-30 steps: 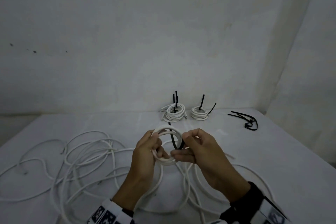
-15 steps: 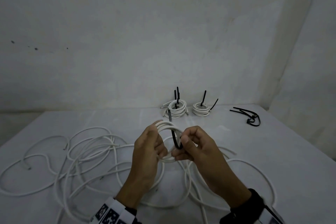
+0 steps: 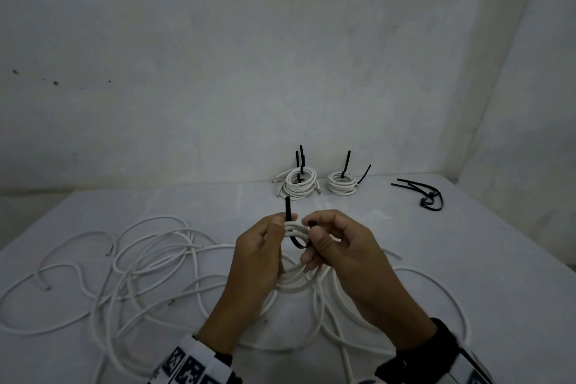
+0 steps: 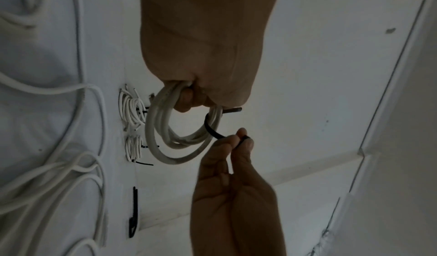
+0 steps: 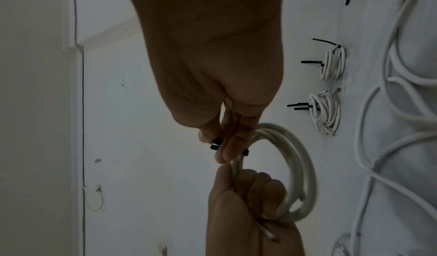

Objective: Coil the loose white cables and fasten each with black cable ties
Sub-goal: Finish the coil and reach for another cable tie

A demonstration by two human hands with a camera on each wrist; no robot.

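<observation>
My left hand (image 3: 276,227) grips a small coil of white cable (image 3: 296,231), held upright above the table. A black cable tie (image 3: 297,243) loops round the coil's upper strands. One end of it sticks up past my left thumb. My right hand (image 3: 311,227) pinches the other end between thumb and forefinger. From the left wrist, the cable tie (image 4: 211,129) curves from the coil (image 4: 163,134) to my right hand's fingertips (image 4: 243,140). From the right wrist, the tie's end (image 5: 216,144) shows between my fingers, and my left hand (image 5: 250,200) clasps the coil (image 5: 302,166).
Two tied coils (image 3: 299,185) (image 3: 342,183) with black tie tails sticking up stand at the back by the wall. Spare black ties (image 3: 427,196) lie at the back right. Loose white cables (image 3: 140,262) sprawl over the white table (image 3: 467,243), mostly left and under my hands.
The tie, which earlier crossed the coil's opening, now bends under the top strands, with its tail standing up by my left thumb. My right hand's pinch has moved up level with the coil's top.
</observation>
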